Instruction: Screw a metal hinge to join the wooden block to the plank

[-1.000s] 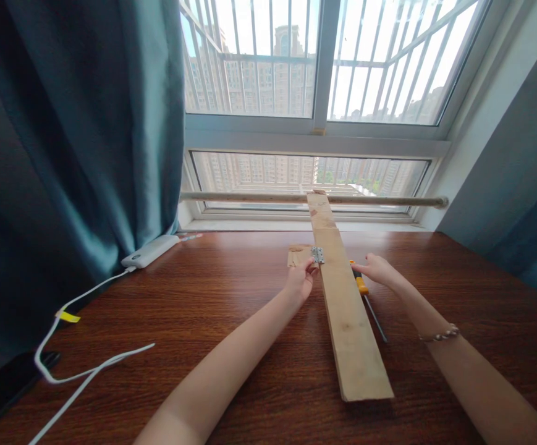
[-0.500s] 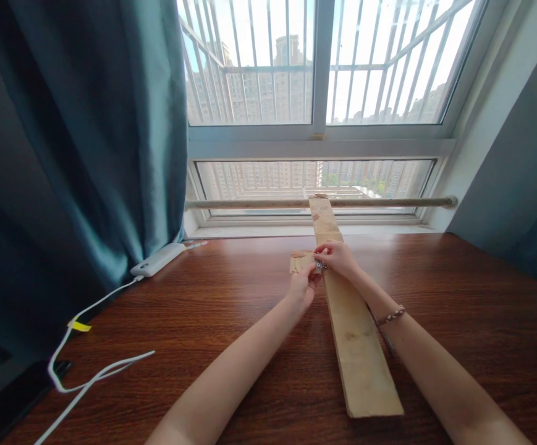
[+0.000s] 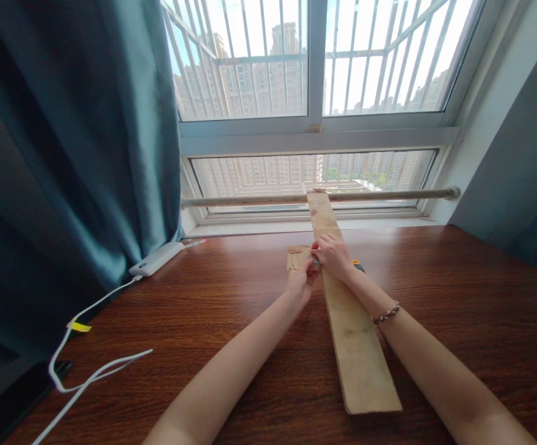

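behind a dark wood-grain tabletop (image 3: 203,296) stands a barred window (image 3: 249,137). a long wooden board (image 3: 358,346) lies on the tabletop. over its left edge the right hand (image 3: 334,254) bends, grip unclear, near the left hand (image 3: 301,284), clamped on a small wood block (image 3: 296,258) by a metal hinge (image 3: 316,262).

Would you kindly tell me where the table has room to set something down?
The table is bare between the cable and left forearm, and between the right forearm and wall. It is crowded around the hinge, with left hand, right hand, block and board close together.
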`<action>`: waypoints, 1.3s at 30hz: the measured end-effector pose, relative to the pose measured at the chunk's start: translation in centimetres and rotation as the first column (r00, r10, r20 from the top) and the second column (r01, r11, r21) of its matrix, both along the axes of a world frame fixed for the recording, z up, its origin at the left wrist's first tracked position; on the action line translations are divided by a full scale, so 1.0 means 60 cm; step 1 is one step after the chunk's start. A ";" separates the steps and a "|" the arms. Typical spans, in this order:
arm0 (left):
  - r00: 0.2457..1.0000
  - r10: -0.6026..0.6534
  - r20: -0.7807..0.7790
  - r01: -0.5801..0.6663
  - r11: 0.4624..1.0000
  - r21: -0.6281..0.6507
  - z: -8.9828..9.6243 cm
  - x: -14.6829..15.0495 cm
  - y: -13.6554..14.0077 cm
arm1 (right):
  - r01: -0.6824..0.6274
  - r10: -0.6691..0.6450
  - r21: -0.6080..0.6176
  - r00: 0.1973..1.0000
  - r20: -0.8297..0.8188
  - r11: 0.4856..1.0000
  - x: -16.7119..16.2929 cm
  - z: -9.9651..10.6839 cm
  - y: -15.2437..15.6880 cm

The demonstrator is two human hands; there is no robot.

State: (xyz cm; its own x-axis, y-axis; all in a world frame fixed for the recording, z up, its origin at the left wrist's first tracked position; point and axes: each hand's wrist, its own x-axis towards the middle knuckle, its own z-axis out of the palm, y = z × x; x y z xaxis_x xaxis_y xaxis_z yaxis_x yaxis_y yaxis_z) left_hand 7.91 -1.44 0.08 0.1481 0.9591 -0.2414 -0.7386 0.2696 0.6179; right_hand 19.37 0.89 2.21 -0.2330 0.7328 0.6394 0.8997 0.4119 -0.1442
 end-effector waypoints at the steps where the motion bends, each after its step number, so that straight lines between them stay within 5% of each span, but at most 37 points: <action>1: 1.000 0.000 0.001 0.000 1.000 -0.001 0.001 0.000 -0.001 | -0.002 0.002 0.017 0.999 0.047 1.000 -0.001 0.000 -0.001; 16: 1.000 -0.004 0.021 0.004 1.000 -0.013 0.002 0.001 -0.001 | 0.025 -0.032 0.043 0.988 0.149 0.999 -0.008 0.001 -0.010; 21: 1.000 0.000 0.017 0.000 0.999 -0.033 0.003 0.001 -0.001 | -0.111 0.097 -0.091 0.985 -0.141 0.990 0.010 -0.002 0.005; 26: 0.999 -0.030 0.026 0.029 1.000 0.005 -0.001 0.000 0.000 | -0.382 0.199 -0.242 0.813 -0.547 0.892 0.059 -0.004 0.027; 32: 0.998 -0.048 0.039 0.048 0.999 0.011 -0.003 0.000 0.001 | -0.425 0.264 -0.229 0.819 -0.510 0.876 0.068 0.001 0.027; 39: 0.997 -0.060 0.044 0.060 0.998 -0.007 -0.006 0.000 0.005 | -0.353 0.243 -0.169 0.855 -0.459 0.920 0.051 0.006 0.020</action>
State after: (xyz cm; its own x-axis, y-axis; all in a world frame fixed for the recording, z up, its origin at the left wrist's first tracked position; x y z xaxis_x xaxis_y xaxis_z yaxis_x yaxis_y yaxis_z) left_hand 7.91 -1.15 -0.30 0.2162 0.9459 -0.2417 -0.7472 0.3197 0.5827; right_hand 22.42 2.07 2.60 -0.2137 0.8138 0.5404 0.5688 0.5534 -0.6085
